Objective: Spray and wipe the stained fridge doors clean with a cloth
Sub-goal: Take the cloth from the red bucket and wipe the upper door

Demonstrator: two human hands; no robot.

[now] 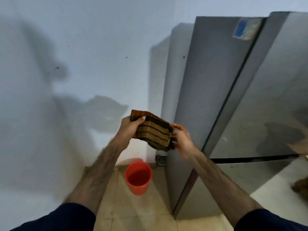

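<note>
Grey double-door fridge at right of frame, upper doors split by a dark vertical seam, lower section beneath a dark horizontal gap. Faint specks and smears on the right-hand door near mid-right of frame. Pale wall filling the left half, with a few dark flecks and one red spot. Tiled floor at bottom centre.

Red plastic bucket on the floor, near the fridge's lower left corner, some liquid apparently inside. No spray bottle in view.

Folded brown cloth with dark stripes at centre of frame, held in the air in front of the fridge's left edge, not touching the door. Left hand: grip closed on the cloth's left end, thumb over the top, fingers behind. Right hand: fingertips pinching the cloth's right end.

Step in hand, by judgement: readying or refolding the cloth, wiping not yet begun. Next move likely calls for one flat pad in one hand, then firm contact on the stained door.

Blue and white sticker on the upper door at upper right; writing too blurred to read. No brand legible.
</note>
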